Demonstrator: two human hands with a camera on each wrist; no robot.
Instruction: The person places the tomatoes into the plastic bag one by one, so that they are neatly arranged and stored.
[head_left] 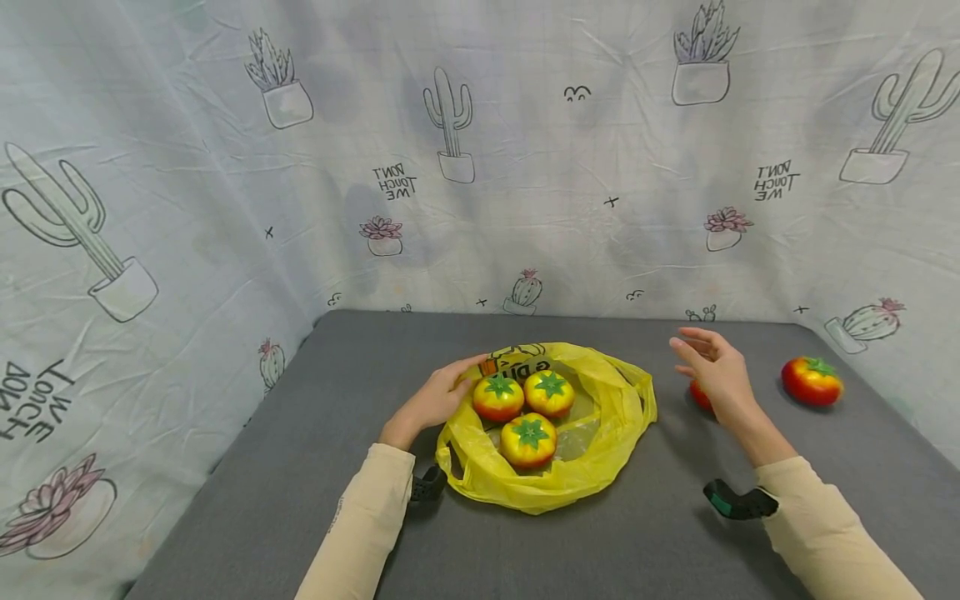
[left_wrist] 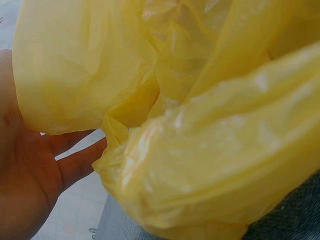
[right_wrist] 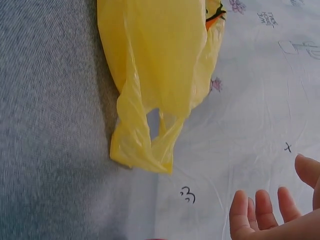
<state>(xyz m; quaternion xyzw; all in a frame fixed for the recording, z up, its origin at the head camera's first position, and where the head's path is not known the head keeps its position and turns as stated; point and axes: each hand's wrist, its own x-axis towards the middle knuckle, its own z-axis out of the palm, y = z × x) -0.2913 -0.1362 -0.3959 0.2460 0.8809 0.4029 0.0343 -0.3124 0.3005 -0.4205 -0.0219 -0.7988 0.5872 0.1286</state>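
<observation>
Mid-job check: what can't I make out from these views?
- Head view: most of the red fruit beside the yellow bag; the right hand covers it.
- Left wrist view: the tips of the left hand's fingers, so its grip is unclear; the bag hides them.
- Right wrist view: what the red sliver belongs to; the bottom edge cuts it off.
- Right wrist view: the bag's contents; its wall hides them.

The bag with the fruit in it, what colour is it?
The bag is yellow, with a bit of black and orange print; the head view shows best.
</observation>
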